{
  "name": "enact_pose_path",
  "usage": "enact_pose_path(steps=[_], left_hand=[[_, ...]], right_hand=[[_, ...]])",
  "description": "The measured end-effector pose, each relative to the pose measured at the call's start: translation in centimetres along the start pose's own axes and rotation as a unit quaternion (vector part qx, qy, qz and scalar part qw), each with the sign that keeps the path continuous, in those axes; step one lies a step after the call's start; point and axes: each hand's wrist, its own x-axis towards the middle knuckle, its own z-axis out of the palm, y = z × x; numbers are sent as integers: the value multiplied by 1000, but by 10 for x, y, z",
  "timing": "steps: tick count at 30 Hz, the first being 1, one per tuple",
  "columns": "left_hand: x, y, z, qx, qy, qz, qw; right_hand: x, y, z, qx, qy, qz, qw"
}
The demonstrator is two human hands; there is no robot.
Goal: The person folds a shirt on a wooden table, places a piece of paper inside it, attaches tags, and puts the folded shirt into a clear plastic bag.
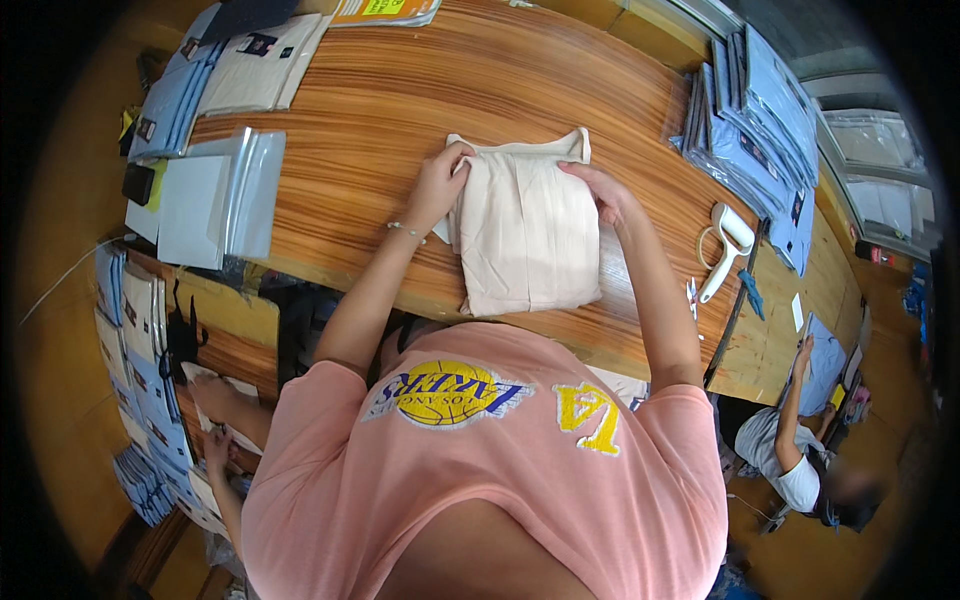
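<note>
A cream-coloured folded garment [528,240] lies on the wood-grain table in front of me, its far edge turned up like a loose flap. My left hand [440,185] pinches its far left edge between thumb and fingers. At the far right edge, my right hand [606,192] grips the cloth with the thumb on top; the other fingers are partly hidden beside and under it. A piece of pale material shows slightly at the garment's left side, below my left hand.
A white lint roller [728,250] and small snips [692,297] lie to the right. Stacks of bagged blue garments [755,130] stand at the back right. Clear plastic bags [250,195] and more folded garments [262,65] are at the left. Other people work at both sides.
</note>
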Motion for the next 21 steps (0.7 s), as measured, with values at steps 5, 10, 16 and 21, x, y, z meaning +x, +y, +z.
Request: enact_pose_path(steps=[5, 10, 16, 21], left_hand=[[14, -39, -2, -158, -81, -73, 981], [19, -26, -6, -117, -105, -80, 984], [19, -33, -1, -136, -48, -87, 986], [28, -24, 2, -45, -22, -97, 994]], right_hand=[[-24, -4, -6, -209, 64, -397, 891], [-14, 9, -3, 5, 22, -337, 941], [23, 25, -37, 60, -13, -240, 969], [3, 9, -17, 114, -16, -254, 960]])
